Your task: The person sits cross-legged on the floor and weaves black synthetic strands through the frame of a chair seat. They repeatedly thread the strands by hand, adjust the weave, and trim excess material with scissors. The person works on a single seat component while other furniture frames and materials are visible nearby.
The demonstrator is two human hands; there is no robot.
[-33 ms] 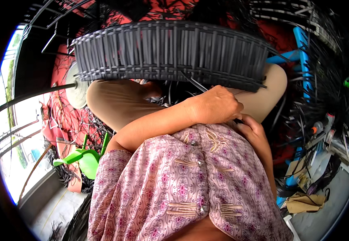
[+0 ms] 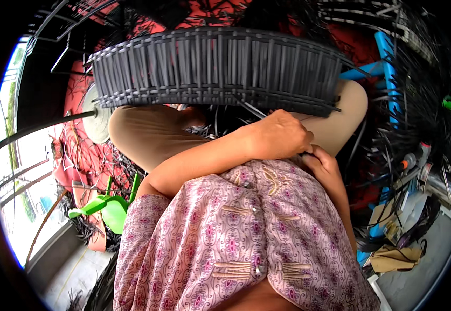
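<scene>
A curved black woven panel of flat plastic strips lies across my crossed legs, its long side running left to right. From its lower edge a loose black strip slants down to my left hand. That hand is closed in a fist round the strip, in front of my stomach. My right hand is just below and to the right, its fingers closed and touching or nearly touching the left. A small dark bit shows between the hands; what the right fingers pinch is mostly hidden.
Loose black strips pile up at the right beside a blue frame. A metal flask and a tan pouch are at the lower right. A green plastic object stands left. A dark rod juts in from the left.
The whole view has shifted slightly to the left. Both hands keep nearly the same pose, and the panel stays on my legs.
</scene>
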